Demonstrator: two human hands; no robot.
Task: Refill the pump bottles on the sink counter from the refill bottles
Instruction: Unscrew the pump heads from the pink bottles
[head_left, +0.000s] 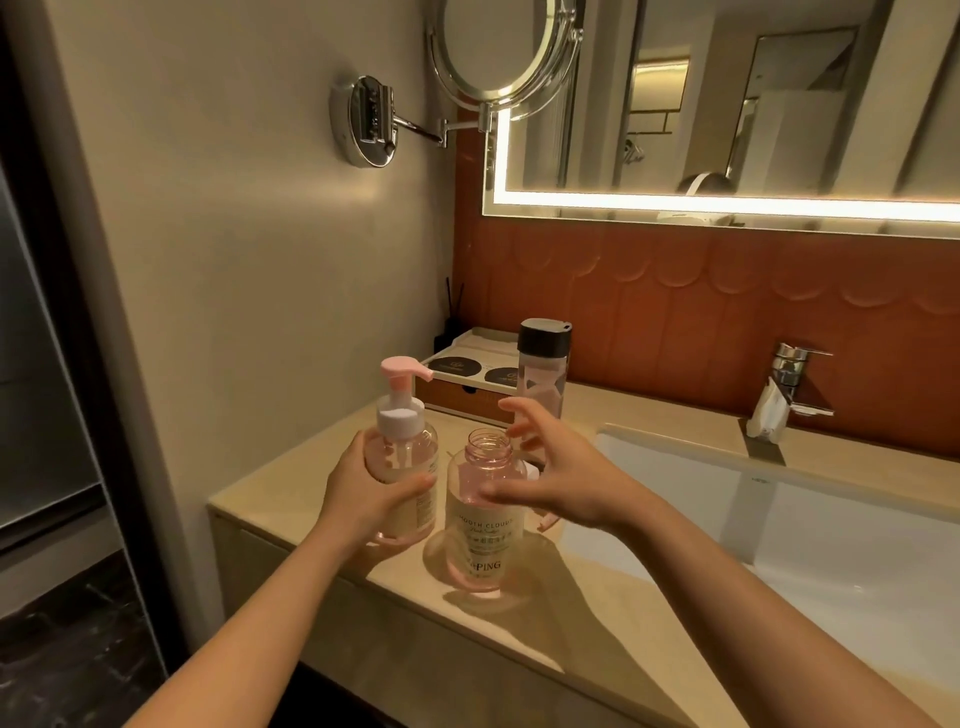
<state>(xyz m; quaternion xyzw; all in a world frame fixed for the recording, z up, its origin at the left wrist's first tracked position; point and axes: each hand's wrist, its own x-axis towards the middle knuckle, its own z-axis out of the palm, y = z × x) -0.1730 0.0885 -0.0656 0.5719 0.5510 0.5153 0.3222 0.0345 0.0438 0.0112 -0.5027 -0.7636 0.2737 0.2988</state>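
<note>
Both forearms (270, 613) reach in over the tabletop (493, 642). The left hand (371, 501) wraps round the pump bottle (402, 457), pump head still on, keeping it upright just beside the open bottle (485, 525). That one stands uncapped on the tabletop, likely so the two necks sit close for pouring. The right hand (563, 480) hovers at the open neck, fingers (524, 413) spread apart and gripping nothing; whether the thumb touches the bottle I cannot tell. A black-capped bottle (543, 369) waits behind, beside the sink (675, 457).

Left hand (366, 501) wraps its fingers round the pump bottle (400, 452); right hand (563, 480) reaches forward, fingers spread; both forearms extended.
</note>
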